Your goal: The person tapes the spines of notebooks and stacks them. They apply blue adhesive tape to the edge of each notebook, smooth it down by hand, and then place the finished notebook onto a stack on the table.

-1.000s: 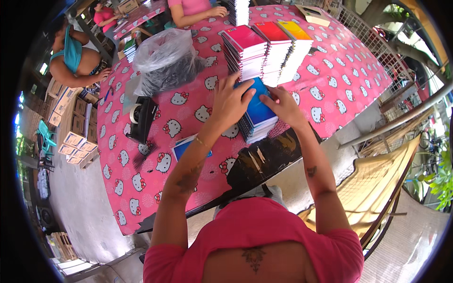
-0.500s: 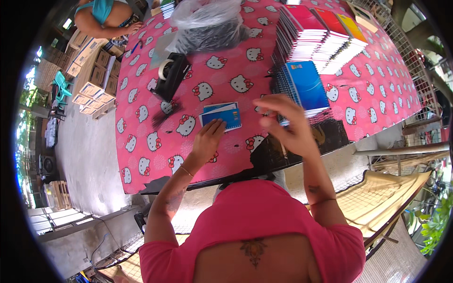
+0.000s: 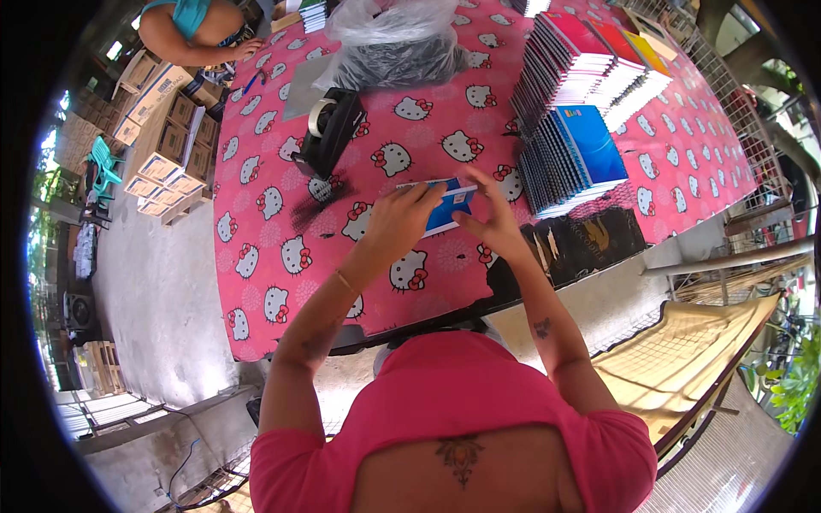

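Note:
A small stack of blue notebooks [image 3: 450, 210] lies on the pink table cover near the front edge. My left hand [image 3: 400, 224] covers its left side, fingers closed over the top notebook and hiding part of it. At the stack's right end is my right hand [image 3: 496, 221], its thumb and forefinger spread apart around the edge, touching or nearly touching it. Right of that hand stands a tall pile of spiral notebooks with a blue cover [image 3: 594, 145] on top. A black tape dispenser [image 3: 330, 135] with a pale roll sits beyond my left hand.
Stacks of red [image 3: 575, 36] and yellow-covered notebooks [image 3: 647, 53] stand at the back right. A clear plastic bag [image 3: 393, 51] of dark items is at the far middle. Another person's hand [image 3: 248, 50] rests on the far left edge. Cardboard boxes [image 3: 167, 162] are piled on the floor left.
My right hand has come down and left from the blue pile to the small notebooks. My left hand has moved further over them. The view has shifted slightly.

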### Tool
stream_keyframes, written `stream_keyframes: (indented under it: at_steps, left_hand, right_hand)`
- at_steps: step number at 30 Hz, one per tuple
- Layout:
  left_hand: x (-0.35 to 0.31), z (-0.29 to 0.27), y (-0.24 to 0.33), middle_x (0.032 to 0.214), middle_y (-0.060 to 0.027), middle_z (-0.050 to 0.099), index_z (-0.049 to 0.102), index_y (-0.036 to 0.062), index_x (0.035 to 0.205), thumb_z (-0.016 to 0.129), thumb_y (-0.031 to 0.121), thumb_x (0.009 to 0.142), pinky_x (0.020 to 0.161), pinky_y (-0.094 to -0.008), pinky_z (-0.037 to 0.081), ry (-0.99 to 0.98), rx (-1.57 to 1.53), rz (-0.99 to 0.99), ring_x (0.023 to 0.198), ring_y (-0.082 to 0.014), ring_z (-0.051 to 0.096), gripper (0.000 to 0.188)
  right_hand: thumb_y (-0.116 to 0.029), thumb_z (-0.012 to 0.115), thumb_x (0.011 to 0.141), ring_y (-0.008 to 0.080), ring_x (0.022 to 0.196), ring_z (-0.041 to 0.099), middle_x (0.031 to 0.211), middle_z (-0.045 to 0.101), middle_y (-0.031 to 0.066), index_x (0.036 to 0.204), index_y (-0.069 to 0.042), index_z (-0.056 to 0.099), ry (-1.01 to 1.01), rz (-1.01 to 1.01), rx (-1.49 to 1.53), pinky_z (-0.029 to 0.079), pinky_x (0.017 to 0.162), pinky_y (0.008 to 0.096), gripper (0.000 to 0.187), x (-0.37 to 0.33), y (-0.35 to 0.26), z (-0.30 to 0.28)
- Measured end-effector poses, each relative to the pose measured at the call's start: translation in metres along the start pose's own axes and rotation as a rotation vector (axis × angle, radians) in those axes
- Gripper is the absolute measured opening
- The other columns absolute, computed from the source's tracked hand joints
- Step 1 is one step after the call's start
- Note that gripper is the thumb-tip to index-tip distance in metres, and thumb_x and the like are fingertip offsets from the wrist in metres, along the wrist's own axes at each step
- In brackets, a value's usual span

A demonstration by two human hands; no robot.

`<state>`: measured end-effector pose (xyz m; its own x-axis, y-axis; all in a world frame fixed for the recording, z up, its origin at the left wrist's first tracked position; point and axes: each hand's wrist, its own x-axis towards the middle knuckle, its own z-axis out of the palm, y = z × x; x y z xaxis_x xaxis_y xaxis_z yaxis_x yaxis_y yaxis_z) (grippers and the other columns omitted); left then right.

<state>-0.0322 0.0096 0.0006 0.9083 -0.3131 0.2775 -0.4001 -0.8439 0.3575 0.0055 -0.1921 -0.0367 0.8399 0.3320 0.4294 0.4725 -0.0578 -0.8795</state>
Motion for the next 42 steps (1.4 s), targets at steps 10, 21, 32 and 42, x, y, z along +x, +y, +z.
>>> stream_keyframes:
  at_steps: [10, 21, 32, 42]
  left_hand:
    - [-0.042, 0.054, -0.034, 0.139, -0.0235, 0.046, 0.048, 0.0061, 0.141, 0.067, 0.008, 0.086, 0.107, -0.0470, 0.039, 0.508, -0.366, -0.127, 0.125, -0.0407, 0.047, 0.058]
    - [-0.087, 0.029, -0.177, 0.104, -0.0139, 0.063, 0.062, 0.0058, 0.122, 0.062, 0.005, 0.088, 0.075, -0.0450, 0.053, 0.426, 0.300, -0.308, 0.088, -0.0348, 0.061, 0.034]
    - [-0.061, 0.001, -0.056, 0.082, -0.0110, 0.066, 0.071, 0.0009, 0.108, 0.071, 0.010, 0.089, 0.060, -0.0346, 0.050, 0.456, -0.376, -0.234, 0.068, -0.0236, 0.063, 0.021]
    - [-0.055, 0.008, -0.055, 0.082, -0.0115, 0.068, 0.069, -0.0016, 0.103, 0.069, 0.008, 0.091, 0.060, -0.0320, 0.049, 0.497, -0.379, -0.206, 0.066, -0.0199, 0.064, 0.016]
  right_hand:
    - [0.003, 0.072, 0.084, 0.0121, 0.097, 0.059, 0.104, 0.064, 0.0029, 0.117, -0.006, 0.058, -0.005, 0.218, 0.282, 0.047, 0.085, 0.0272, 0.037, 0.003, 0.057, 0.035]
    - [0.004, 0.070, 0.085, 0.0085, 0.098, 0.060, 0.107, 0.068, 0.0036, 0.108, -0.005, 0.065, -0.072, 0.423, 0.329, 0.048, 0.084, 0.0247, 0.025, 0.008, 0.048, 0.028]
    - [-0.003, 0.069, 0.091, 0.0085, 0.097, 0.060, 0.108, 0.070, 0.0022, 0.114, -0.004, 0.070, -0.171, 0.293, 0.316, 0.048, 0.085, 0.0240, 0.023, 0.007, 0.054, 0.027]
    - [-0.005, 0.068, 0.093, 0.0077, 0.096, 0.060, 0.107, 0.069, 0.0012, 0.116, -0.004, 0.069, -0.185, 0.345, 0.376, 0.049, 0.085, 0.0242, 0.023, 0.007, 0.050, 0.027]
